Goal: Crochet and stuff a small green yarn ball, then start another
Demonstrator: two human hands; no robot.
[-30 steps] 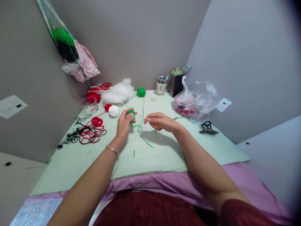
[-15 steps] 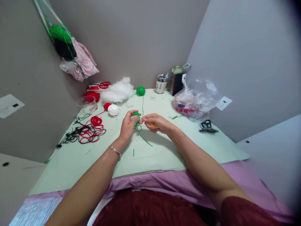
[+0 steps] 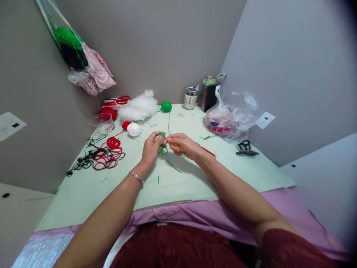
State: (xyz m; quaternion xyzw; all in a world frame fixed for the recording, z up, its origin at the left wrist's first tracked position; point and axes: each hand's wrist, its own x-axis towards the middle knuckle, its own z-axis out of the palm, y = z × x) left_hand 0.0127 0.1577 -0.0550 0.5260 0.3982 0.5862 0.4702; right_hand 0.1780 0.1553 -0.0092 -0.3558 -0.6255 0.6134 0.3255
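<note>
A pink bag [image 3: 99, 70] hangs at the far left of the table [image 3: 111, 204], with a bundle of green yarn [image 3: 67, 38] beside it. Below, a tangle of black yarn [image 3: 85, 160] lies partly mixed with loose red yarn [image 3: 113, 143], and a clear plastic cup [image 3: 102, 127] stands in front of a red ball [image 3: 113, 112]. Next come red-handled scissors [image 3: 122, 99], a heap of white stuffing [image 3: 139, 107] and, nearer, a white ball [image 3: 134, 129] with a smaller red one touching it. The left hand [image 3: 150, 148], a bracelet [image 3: 136, 177] at its wrist, has its thumb and fingers closed around a small green yarn piece [image 3: 161, 134], raised over the middle of the table. Behind it sits a green ball [image 3: 166, 106], its strand running towards the hands. Short green snips [image 3: 173, 166] lie nearer the front edge. The right hand [image 3: 184, 144] grips a yellow-handled hook [image 3: 177, 146], its fingertips close against the green piece; whether the hook's tip is inside the stitches cannot be told. Further right are a can of pens [image 3: 190, 100], a dark phone [image 3: 210, 98] leaning upright, a filled plastic bag [image 3: 228, 119] and a black hair clip [image 3: 245, 148].
</note>
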